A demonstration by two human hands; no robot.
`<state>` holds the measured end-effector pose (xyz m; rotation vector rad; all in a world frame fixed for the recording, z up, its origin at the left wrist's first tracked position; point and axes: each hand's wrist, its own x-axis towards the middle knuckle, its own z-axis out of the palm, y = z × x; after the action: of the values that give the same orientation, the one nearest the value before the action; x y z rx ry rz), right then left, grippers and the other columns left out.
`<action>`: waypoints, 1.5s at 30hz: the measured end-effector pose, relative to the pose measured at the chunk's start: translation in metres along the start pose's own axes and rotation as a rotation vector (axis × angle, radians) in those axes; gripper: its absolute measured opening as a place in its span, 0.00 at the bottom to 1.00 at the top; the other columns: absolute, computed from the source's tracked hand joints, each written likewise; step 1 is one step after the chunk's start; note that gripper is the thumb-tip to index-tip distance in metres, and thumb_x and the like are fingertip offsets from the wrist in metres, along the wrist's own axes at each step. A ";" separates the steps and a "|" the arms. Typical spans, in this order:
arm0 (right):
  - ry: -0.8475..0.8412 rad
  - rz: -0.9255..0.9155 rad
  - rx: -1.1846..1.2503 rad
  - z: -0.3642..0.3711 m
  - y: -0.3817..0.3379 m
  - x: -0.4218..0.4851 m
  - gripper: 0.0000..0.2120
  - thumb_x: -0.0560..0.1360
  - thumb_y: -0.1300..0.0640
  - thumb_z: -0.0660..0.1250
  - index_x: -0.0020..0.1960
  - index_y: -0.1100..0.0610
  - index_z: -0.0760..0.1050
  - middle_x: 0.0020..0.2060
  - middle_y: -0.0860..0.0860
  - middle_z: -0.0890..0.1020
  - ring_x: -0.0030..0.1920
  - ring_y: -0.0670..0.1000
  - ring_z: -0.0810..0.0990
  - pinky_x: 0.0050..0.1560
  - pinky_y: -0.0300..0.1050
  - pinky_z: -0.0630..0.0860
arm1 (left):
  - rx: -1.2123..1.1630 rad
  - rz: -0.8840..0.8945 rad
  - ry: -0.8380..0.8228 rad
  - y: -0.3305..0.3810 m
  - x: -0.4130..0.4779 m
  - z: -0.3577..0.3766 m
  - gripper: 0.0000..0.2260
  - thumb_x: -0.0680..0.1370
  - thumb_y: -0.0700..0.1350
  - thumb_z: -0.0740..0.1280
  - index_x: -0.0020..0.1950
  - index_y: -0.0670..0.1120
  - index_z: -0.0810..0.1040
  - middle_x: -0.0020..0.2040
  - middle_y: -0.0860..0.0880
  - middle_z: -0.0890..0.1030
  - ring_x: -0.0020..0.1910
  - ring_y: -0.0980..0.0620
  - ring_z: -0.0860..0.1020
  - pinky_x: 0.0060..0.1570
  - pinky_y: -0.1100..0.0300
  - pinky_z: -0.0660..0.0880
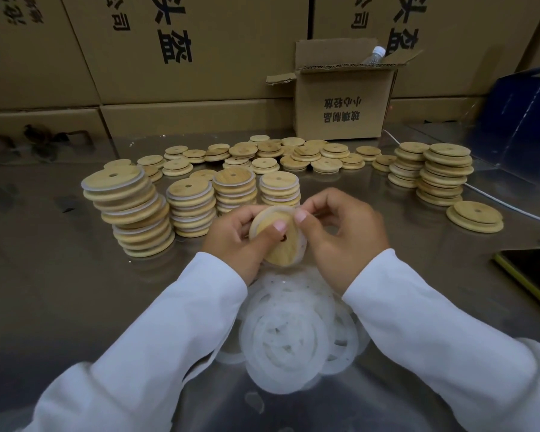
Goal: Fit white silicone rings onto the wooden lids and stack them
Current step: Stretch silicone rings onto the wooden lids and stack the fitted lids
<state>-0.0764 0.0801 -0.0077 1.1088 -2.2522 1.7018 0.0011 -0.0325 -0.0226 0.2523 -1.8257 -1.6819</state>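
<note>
Lid (278,248) stands tilted, flat face toward the camera, pinched between left hand (231,241) and right hand (343,235)

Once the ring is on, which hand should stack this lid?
Left, likely. The left hand grips the lid, thumb across its face; the right hand only pinches the ring; ringed stacks stand ahead-left.
</note>
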 end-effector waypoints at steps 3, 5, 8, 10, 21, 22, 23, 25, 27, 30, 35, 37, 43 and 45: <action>-0.025 0.064 0.037 -0.002 0.000 0.005 0.09 0.73 0.58 0.68 0.35 0.49 0.74 0.38 0.43 0.80 0.41 0.45 0.80 0.47 0.42 0.77 | 0.041 0.006 0.002 0.003 0.001 -0.001 0.05 0.73 0.37 0.68 0.43 0.47 0.79 0.36 0.50 0.82 0.36 0.55 0.80 0.35 0.64 0.77; -0.024 0.082 0.046 -0.004 -0.002 0.007 0.09 0.72 0.57 0.68 0.35 0.49 0.74 0.44 0.43 0.79 0.43 0.47 0.80 0.49 0.45 0.77 | 0.051 0.022 -0.012 0.006 0.002 -0.003 0.06 0.73 0.37 0.68 0.43 0.47 0.78 0.36 0.51 0.82 0.36 0.55 0.80 0.36 0.63 0.77; -0.021 0.079 0.047 -0.008 -0.005 0.010 0.09 0.72 0.58 0.68 0.35 0.49 0.75 0.45 0.42 0.77 0.46 0.48 0.79 0.51 0.44 0.75 | 0.068 0.051 -0.026 0.011 0.004 -0.007 0.06 0.72 0.39 0.69 0.42 0.49 0.78 0.35 0.53 0.83 0.37 0.55 0.80 0.39 0.59 0.79; -0.021 0.079 0.063 -0.010 -0.007 0.011 0.09 0.72 0.58 0.69 0.35 0.49 0.75 0.46 0.44 0.77 0.47 0.50 0.79 0.51 0.43 0.75 | 0.047 0.040 -0.023 0.013 0.005 -0.008 0.05 0.70 0.41 0.72 0.42 0.50 0.79 0.36 0.52 0.83 0.38 0.53 0.80 0.40 0.55 0.79; -0.010 0.001 0.012 -0.003 -0.003 -0.004 0.05 0.71 0.57 0.69 0.39 0.49 0.75 0.37 0.42 0.80 0.40 0.40 0.79 0.44 0.35 0.76 | -0.050 -0.064 0.100 0.005 0.001 -0.002 0.06 0.73 0.36 0.68 0.42 0.47 0.80 0.33 0.49 0.83 0.33 0.51 0.81 0.36 0.54 0.78; 0.007 -0.018 -0.019 -0.003 -0.003 -0.004 0.05 0.71 0.56 0.69 0.39 0.49 0.75 0.36 0.41 0.80 0.40 0.39 0.79 0.42 0.33 0.76 | -0.072 -0.079 0.107 0.005 0.002 -0.001 0.06 0.73 0.36 0.67 0.42 0.46 0.79 0.33 0.49 0.83 0.33 0.49 0.81 0.38 0.51 0.78; 0.022 -0.029 -0.038 -0.003 -0.003 -0.003 0.05 0.71 0.55 0.69 0.38 0.48 0.75 0.36 0.41 0.80 0.40 0.39 0.78 0.41 0.32 0.75 | -0.091 -0.091 0.109 0.004 0.003 -0.001 0.05 0.73 0.36 0.67 0.42 0.46 0.79 0.34 0.48 0.83 0.34 0.47 0.80 0.41 0.48 0.78; 0.042 -0.033 -0.046 -0.004 -0.002 -0.003 0.05 0.71 0.56 0.68 0.38 0.49 0.75 0.35 0.40 0.80 0.39 0.38 0.78 0.40 0.31 0.74 | -0.102 -0.100 0.096 0.004 0.003 -0.001 0.05 0.73 0.36 0.68 0.42 0.45 0.79 0.34 0.47 0.84 0.35 0.47 0.81 0.43 0.47 0.78; 0.035 -0.038 -0.050 -0.004 -0.002 -0.004 0.06 0.71 0.56 0.68 0.37 0.49 0.75 0.34 0.40 0.80 0.39 0.39 0.78 0.40 0.31 0.74 | -0.086 -0.089 0.069 0.003 0.002 0.000 0.05 0.73 0.36 0.68 0.43 0.45 0.80 0.35 0.47 0.84 0.35 0.49 0.81 0.40 0.53 0.79; -0.005 -0.040 -0.046 -0.002 -0.003 -0.006 0.06 0.71 0.57 0.69 0.36 0.50 0.75 0.33 0.42 0.80 0.37 0.40 0.78 0.39 0.32 0.74 | 0.000 -0.028 0.039 0.003 0.000 0.000 0.06 0.72 0.37 0.68 0.43 0.48 0.80 0.33 0.50 0.84 0.36 0.55 0.81 0.37 0.64 0.78; -0.035 0.082 0.055 -0.002 -0.001 0.000 0.09 0.70 0.59 0.70 0.33 0.51 0.75 0.32 0.46 0.80 0.36 0.47 0.80 0.40 0.39 0.76 | 0.085 0.018 0.023 0.004 0.002 -0.004 0.09 0.72 0.36 0.68 0.43 0.50 0.80 0.34 0.52 0.83 0.36 0.56 0.81 0.38 0.65 0.77; -0.041 0.117 0.104 -0.003 0.000 0.002 0.09 0.70 0.60 0.70 0.33 0.52 0.75 0.32 0.48 0.81 0.36 0.49 0.80 0.39 0.39 0.75 | 0.091 0.030 0.011 0.004 0.002 -0.005 0.10 0.72 0.36 0.68 0.43 0.51 0.80 0.35 0.53 0.83 0.37 0.56 0.81 0.38 0.64 0.78; -0.059 0.102 0.140 -0.006 -0.003 0.005 0.08 0.70 0.61 0.71 0.33 0.52 0.77 0.34 0.48 0.82 0.38 0.50 0.81 0.45 0.44 0.78 | 0.016 -0.028 0.034 0.005 0.004 -0.008 0.09 0.73 0.36 0.67 0.44 0.51 0.81 0.37 0.52 0.84 0.38 0.55 0.81 0.39 0.59 0.79; -0.075 0.074 0.083 -0.007 -0.002 0.004 0.07 0.70 0.59 0.71 0.34 0.52 0.77 0.34 0.47 0.82 0.38 0.50 0.81 0.46 0.48 0.78 | -0.018 -0.051 0.087 0.004 0.005 -0.010 0.08 0.73 0.37 0.67 0.44 0.51 0.80 0.36 0.52 0.84 0.38 0.53 0.81 0.41 0.55 0.78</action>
<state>-0.0806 0.0838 -0.0017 1.1379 -2.3140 1.8273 0.0036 -0.0425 -0.0176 0.3614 -1.7530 -1.6953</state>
